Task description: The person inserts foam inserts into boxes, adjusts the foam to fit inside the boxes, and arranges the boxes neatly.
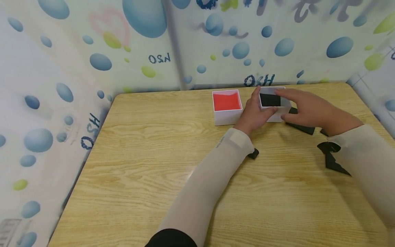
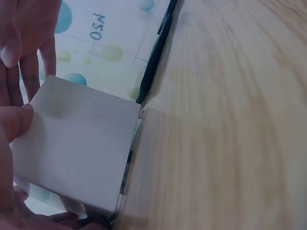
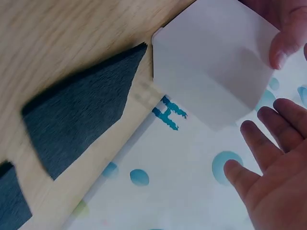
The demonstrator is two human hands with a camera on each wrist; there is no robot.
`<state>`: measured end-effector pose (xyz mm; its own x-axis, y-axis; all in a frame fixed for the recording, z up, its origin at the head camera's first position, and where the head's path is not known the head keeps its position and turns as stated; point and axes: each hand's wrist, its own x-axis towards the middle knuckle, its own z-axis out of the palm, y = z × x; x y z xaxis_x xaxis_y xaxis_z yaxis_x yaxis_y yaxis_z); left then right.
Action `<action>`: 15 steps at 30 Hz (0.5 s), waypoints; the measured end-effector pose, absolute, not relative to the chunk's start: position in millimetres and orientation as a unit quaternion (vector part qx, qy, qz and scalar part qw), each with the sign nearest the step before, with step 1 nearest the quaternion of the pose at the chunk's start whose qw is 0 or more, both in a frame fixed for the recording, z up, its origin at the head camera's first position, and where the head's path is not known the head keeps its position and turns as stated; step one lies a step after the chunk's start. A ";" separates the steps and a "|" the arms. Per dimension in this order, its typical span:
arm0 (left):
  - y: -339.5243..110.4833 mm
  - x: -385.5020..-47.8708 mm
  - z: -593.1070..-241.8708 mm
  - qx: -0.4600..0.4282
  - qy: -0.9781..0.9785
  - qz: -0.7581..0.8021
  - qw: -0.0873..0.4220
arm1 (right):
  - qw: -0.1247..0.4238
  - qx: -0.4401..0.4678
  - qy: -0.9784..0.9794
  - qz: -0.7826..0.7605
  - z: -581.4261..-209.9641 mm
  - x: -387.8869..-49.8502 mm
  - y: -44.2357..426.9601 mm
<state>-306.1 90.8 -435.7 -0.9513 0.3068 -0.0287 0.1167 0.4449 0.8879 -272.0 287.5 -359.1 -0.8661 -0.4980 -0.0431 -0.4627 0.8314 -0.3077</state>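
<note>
My left hand [image 1: 254, 112] grips a small white box [image 1: 273, 114] from its left side, thumb across the front face. A black piece [image 1: 270, 100] shows inside it. In the left wrist view the box [image 2: 79, 143] fills the lower left; whether it fully rests on the table, I cannot tell. My right hand [image 1: 311, 108] hovers by the box's right side, fingers extended. In the right wrist view the fingers of the right hand [image 3: 276, 167] are spread and hold nothing. Left of the gripped box stands another white box [image 1: 226, 117] with a red piece [image 1: 227, 102] inside.
Black angular pieces lie right of the boxes, one [image 1: 300, 123] beside the gripped box and one [image 1: 334, 164] partly under the right sleeve. A small black object [image 1: 253, 153] lies by the left forearm. Behind the wooden table [image 1: 132, 154] hangs a patterned curtain [image 1: 191, 48].
</note>
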 end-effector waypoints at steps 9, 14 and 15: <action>93.2 -305.3 -434.8 0.106 0.840 0.522 0.101 | 0.047 -0.237 0.958 -0.157 -359.4 -246.8 319.0; 94.2 -305.0 -435.2 0.096 0.844 0.517 0.107 | 0.061 -0.205 0.967 -0.139 -365.0 -230.3 340.9; 94.2 -304.8 -435.0 0.096 0.844 0.517 0.107 | 0.061 -0.200 0.969 -0.135 -366.5 -226.5 345.5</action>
